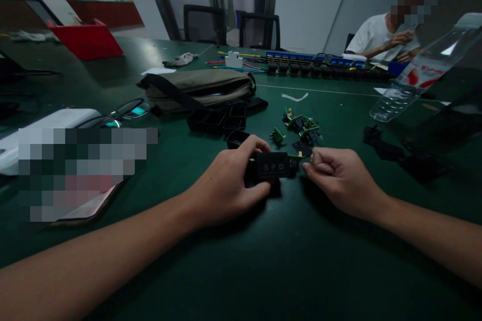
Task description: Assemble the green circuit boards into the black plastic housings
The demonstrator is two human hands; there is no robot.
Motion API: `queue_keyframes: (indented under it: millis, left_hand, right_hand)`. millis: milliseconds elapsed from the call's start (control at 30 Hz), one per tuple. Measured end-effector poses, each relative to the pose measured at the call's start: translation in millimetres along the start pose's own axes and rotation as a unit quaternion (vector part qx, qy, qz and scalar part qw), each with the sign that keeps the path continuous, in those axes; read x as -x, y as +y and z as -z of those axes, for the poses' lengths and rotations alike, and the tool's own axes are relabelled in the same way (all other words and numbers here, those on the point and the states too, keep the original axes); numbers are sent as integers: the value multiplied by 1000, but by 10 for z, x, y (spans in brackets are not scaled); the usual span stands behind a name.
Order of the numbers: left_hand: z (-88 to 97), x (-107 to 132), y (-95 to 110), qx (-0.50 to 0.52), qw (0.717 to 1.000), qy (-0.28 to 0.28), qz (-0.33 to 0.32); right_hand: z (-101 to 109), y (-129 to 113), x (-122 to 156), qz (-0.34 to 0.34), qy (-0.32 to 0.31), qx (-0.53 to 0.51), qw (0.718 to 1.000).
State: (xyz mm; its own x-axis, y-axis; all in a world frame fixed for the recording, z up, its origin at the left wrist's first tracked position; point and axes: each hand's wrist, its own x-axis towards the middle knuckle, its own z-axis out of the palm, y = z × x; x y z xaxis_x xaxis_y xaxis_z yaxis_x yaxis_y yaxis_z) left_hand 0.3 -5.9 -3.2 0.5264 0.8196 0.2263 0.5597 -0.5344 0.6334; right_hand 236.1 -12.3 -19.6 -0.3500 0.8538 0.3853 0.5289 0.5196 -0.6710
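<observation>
My left hand (229, 185) grips a small black box marked "SPD" (273, 164) just above the dark green table (263, 261), thumb under it and fingers over its top. My right hand (337, 178) is curled closed right beside the box's right end, fingertips pinched at a small green piece (297, 156) sticking out there. What the fingers hold is too small to make out. Just beyond lie several small green circuit boards (303, 124) and several empty black housings (222, 121).
An olive bag (199, 88) lies behind the housings, glasses (124, 113) and papers to the left. A clear plastic bottle (422, 72) lies tilted at right, black parts (391, 153) near it. Another person in a white shirt (376, 35) sits at the far right by rows of blue-black modules (320, 62).
</observation>
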Motion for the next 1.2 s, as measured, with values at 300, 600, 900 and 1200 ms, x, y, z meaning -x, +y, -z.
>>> queue_keyframes:
  millis: [300, 600, 900, 1200]
  left_hand:
    - [9, -7, -2, -1, 1000, -4, -2]
    - [0, -3, -12, 0, 1000, -2, -10]
    - [12, -6, -5, -3, 1000, -13, 0]
    - [9, -5, -3, 6, 1000, -9, 0]
  right_hand:
    - [25, -38, -8, 91, -66, 78, 991]
    - [18, -26, -5, 70, -68, 47, 994]
    - [29, -43, -32, 80, -127, 19, 988]
    - [49, -21, 22, 125, -124, -87, 981]
